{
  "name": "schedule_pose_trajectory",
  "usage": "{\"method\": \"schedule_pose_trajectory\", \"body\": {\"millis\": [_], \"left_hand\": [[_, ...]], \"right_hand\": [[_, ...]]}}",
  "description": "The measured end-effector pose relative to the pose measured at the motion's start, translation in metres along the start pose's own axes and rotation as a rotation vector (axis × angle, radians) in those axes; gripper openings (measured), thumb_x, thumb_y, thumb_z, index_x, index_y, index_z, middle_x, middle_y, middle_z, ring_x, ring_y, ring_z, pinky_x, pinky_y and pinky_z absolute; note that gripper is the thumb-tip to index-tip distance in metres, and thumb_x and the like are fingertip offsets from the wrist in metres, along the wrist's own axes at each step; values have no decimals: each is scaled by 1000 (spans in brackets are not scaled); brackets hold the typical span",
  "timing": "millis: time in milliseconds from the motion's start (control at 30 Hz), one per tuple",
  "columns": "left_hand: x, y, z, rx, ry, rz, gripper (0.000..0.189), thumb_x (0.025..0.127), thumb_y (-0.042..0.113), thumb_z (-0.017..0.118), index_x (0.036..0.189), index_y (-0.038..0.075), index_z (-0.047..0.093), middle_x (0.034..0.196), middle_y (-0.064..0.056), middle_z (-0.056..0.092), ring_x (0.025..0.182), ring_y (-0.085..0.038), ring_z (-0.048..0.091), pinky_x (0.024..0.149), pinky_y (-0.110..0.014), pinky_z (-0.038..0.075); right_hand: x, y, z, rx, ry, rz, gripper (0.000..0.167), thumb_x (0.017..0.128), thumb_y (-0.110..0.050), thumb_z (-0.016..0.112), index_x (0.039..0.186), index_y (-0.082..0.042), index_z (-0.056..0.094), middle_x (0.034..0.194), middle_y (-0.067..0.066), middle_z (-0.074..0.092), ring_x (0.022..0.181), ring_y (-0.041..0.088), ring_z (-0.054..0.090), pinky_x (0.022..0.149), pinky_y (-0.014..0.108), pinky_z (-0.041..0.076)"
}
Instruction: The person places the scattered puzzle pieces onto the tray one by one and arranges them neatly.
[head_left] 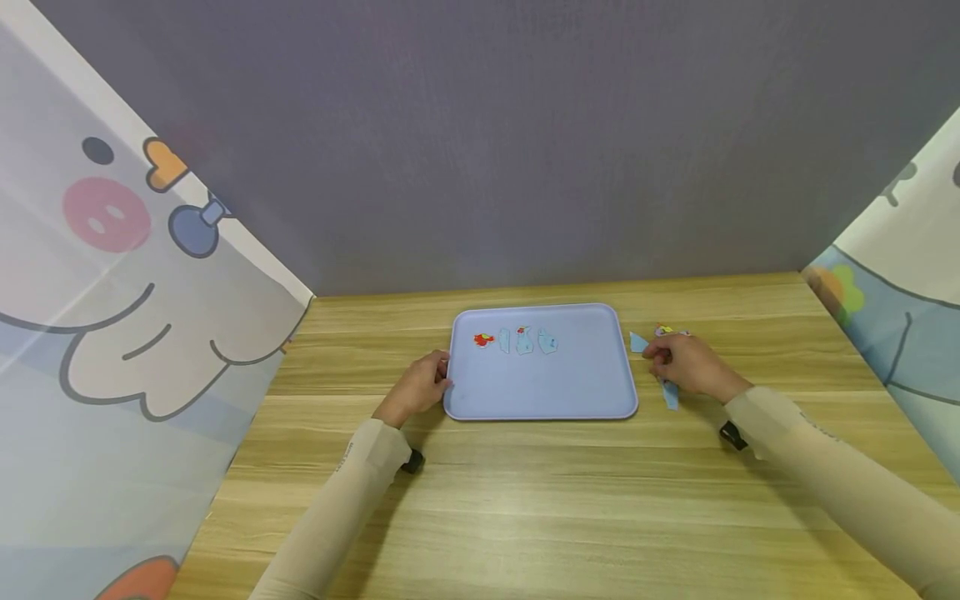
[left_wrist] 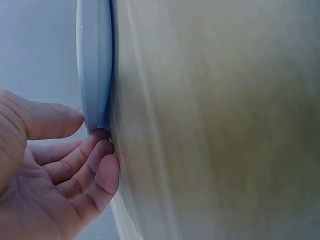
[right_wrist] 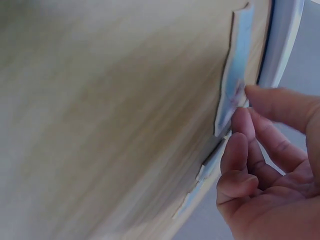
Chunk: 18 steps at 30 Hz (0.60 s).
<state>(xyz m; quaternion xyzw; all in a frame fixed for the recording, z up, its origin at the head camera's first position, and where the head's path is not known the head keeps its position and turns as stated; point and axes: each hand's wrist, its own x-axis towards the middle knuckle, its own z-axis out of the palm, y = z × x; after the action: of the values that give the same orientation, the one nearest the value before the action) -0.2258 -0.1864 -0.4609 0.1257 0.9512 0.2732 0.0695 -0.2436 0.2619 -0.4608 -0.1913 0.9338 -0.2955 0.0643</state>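
My left hand [head_left: 417, 387] grips the left rim of a pale blue tray [head_left: 540, 400]. In the left wrist view, the thumb lies over the tray rim [left_wrist: 95, 65] and the fingers curl at its outer side. To the right of the tray, my right hand [head_left: 688, 363] pinches a light blue puzzle piece [head_left: 638, 342] that shows at its fingertips, partly hidden. Below this hand, another blue puzzle piece [head_left: 671, 397] lies on the table, also seen close up as a long piece [right_wrist: 232, 70]. Behind the hand is a colourful piece [head_left: 667, 331], partly covered.
Along the tray's upper half lie a red piece [head_left: 483, 341], a narrow blue piece [head_left: 505, 341], a blue piece with a red mark [head_left: 524, 341] and another blue piece [head_left: 549, 342]. A grey wall [head_left: 555, 167] stands behind the wooden table [head_left: 525, 517].
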Motion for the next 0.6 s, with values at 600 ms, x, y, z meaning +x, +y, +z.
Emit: {"method": "schedule_pose_trajectory", "body": {"millis": [600], "left_hand": [[1,0,0,16,2,-10,43,86,-2,65,125,-8,49,90,-9,58,79,-19,57,70,-31,50]], "right_hand": [[25,-3,-3,-57,12,50,43,80,-15,74,112,10,61,101,22,62,94,35,56,82,50,45]]}}
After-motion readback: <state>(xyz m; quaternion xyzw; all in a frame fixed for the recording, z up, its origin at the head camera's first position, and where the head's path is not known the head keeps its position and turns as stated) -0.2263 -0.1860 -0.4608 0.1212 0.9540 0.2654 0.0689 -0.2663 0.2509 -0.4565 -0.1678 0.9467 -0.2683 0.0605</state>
